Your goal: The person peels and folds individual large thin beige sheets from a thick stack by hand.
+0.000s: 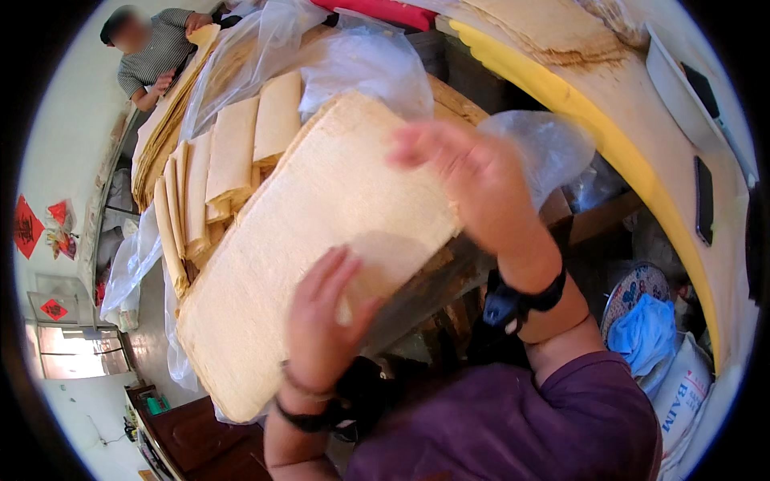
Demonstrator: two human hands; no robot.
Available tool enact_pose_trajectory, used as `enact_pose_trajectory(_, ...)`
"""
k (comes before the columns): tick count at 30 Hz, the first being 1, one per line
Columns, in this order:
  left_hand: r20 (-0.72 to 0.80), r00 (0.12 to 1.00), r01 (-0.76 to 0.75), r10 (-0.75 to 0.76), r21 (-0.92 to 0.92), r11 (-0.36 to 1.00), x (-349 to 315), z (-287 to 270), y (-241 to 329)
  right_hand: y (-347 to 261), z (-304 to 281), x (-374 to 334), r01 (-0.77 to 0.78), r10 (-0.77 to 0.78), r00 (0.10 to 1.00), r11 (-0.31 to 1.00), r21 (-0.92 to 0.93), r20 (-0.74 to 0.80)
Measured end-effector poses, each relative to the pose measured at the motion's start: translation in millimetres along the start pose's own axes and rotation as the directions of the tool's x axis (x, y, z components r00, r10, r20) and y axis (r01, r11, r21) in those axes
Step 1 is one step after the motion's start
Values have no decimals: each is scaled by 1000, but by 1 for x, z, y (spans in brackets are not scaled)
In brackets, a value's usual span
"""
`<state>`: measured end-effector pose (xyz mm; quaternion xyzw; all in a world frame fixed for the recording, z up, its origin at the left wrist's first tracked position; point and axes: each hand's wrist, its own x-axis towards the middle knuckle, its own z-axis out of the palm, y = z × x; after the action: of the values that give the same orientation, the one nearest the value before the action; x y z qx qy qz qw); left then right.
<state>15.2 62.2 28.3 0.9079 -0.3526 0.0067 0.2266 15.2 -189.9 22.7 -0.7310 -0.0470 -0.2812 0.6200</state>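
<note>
A long stack of pale tan, thin flexible sheets [265, 264] lies in front of me, its far end reaching up to the middle of the view. Over its near half is my left hand [325, 321], fingers stretched and thumb apart, holding nothing; whether the palm touches the top sheet is unclear. My right hand [473, 180] is raised over the stack's far right corner. Motion smears its fingers, so I cannot make out whether anything is in them. Dark bands circle both wrists. Folded bundles of similar sheets [233, 152] lie along the stack's left side.
Clear plastic sheeting [365, 64] covers things behind the bundles. At the far left a person [156, 52] handles another sheet pile [164, 140]. To the right are a yellow-edged table [593, 104], a phone [703, 200], a white tray [682, 88], a blue cloth [644, 333] and a white sack [682, 393].
</note>
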Motion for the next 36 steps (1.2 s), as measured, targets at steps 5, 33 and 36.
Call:
enact_pose_trajectory(5,-79,991,-91,108,201,975,26,46,31,27,-43,3,-177,253,954,909,377,-162)
enact_pose_trajectory(33,-481,865,129,-142,-60,990,24,70,21,24,24,-37,27,-49,994,975,221,95)
enact_pose_trajectory(36,-362,929,-21,71,140,990,27,66,30,12,29,-40,-313,270,936,933,177,227)
